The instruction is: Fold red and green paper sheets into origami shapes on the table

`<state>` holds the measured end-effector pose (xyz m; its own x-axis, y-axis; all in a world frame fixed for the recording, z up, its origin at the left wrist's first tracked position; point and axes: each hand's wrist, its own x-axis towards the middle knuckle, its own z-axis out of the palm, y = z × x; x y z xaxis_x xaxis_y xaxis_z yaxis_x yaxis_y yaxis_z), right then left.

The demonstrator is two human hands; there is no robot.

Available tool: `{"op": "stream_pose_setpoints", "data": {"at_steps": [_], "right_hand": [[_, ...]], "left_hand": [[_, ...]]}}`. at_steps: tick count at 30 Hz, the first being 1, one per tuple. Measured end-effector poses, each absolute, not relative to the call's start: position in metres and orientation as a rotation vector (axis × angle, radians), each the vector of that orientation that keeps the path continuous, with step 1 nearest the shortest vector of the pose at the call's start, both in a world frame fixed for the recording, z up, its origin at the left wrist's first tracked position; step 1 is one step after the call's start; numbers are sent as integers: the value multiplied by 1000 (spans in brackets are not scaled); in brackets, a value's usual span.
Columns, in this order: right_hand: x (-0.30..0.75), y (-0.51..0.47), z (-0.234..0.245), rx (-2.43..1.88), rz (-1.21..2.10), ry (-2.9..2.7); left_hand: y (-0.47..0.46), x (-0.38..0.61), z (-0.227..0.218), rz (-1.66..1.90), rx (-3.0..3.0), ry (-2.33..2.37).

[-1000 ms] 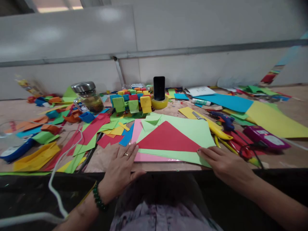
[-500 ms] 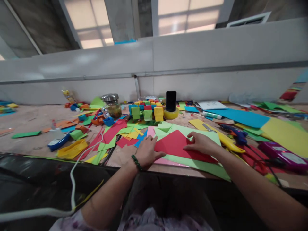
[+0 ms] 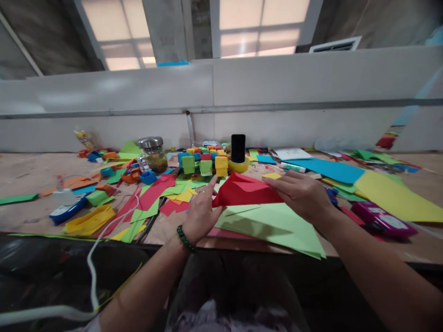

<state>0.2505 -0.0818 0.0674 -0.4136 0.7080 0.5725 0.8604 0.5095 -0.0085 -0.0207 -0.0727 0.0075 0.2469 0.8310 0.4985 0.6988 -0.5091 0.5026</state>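
Between my hands a folded sheet of red paper [image 3: 251, 191] is held up above the table, its ends tilted and a crease across it. My left hand [image 3: 202, 210], with a dark green bead bracelet at the wrist, grips the paper's left end between thumb and fingers. My right hand [image 3: 301, 191] pinches the right end, fingers pressed together. Beneath lie light green sheets [image 3: 273, 228], with a pink edge showing under them. Just beyond stand small paper block figures [image 3: 206, 166] in green, yellow, blue and red.
A phone [image 3: 238, 147] stands upright in a yellow tape roll [image 3: 238, 166]. A lidded glass jar [image 3: 152, 154] is at the back left. To the right lie a purple device [image 3: 382, 219] and a blue sheet [image 3: 332, 169]. A white cable [image 3: 92, 269] crosses the table's front edge at left.
Both hands have lifted the red paper off the light green sheets. It now shows a bent, folded shape. My right hand has closed on its right end, and the view has shifted slightly.
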Motion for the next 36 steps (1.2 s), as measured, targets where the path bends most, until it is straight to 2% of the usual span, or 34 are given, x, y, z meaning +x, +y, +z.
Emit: {"op": "stream_pose_setpoints", "data": {"at_steps": [5, 8, 13, 17, 19, 22, 28, 36], "right_hand": [[249, -96, 58, -1047, -358, -2081], [252, -103, 39, -906, -293, -2078], [252, -123, 6, -918, -151, -2294], [246, -140, -13, -1005, 85, -2440], [243, -144, -14, -1096, 190, -2461], [243, -144, -3, -1206, 410, -2424], [245, -126, 22, -1342, 712, -2356], [245, -124, 13, -1360, 841, -2186]], "left_hand": [[-68, -23, 10, 1262, 2313, 1371], [-69, -32, 6, 1226, 2409, 1380], [-93, -40, -4, 1125, 2734, 1375], [-115, -30, -12, 1009, 2948, 1085], [-117, -24, -12, 783, 2989, 1010], [-111, -18, -6, 562, 2943, 1160], [-94, -10, 1, 349, 2875, 1299], [-77, -5, 4, 324, 2736, 976]]}}
